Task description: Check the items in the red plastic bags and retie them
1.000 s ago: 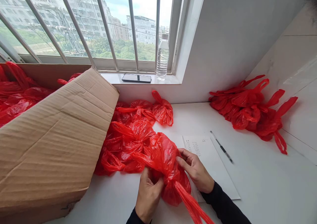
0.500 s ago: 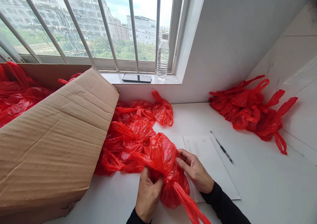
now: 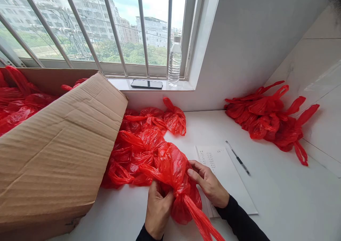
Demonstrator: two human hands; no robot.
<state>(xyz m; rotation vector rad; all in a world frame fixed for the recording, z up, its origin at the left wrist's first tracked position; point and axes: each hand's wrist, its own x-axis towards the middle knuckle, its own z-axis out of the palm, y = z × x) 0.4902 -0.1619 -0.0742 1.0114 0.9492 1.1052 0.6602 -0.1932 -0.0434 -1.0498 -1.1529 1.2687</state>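
A knotted red plastic bag (image 3: 177, 166) is between my two hands at the front of the white table, its long twisted handles trailing toward the bottom edge. My left hand (image 3: 159, 205) grips its left side, thumb in front and fingertips hidden behind the plastic. On the right side, my right hand (image 3: 207, 182) pinches the bag with curled fingers and thumb. What the bag contains cannot be made out. Several other tied red bags (image 3: 145, 145) lie just beyond it. An open notebook (image 3: 231, 184) with handwritten columns lies beside and partly under my right hand.
A large cardboard box (image 3: 61, 148) holding red bags fills the left. More red bags (image 3: 269, 116) are heaped against the right wall. A pen (image 3: 238, 158) lies right of the notebook. A phone (image 3: 146, 84) and a water bottle (image 3: 174, 63) are on the windowsill.
Both hands and the held bag have shifted very slightly left. Both hands keep their hold, and the things around them stay in place.
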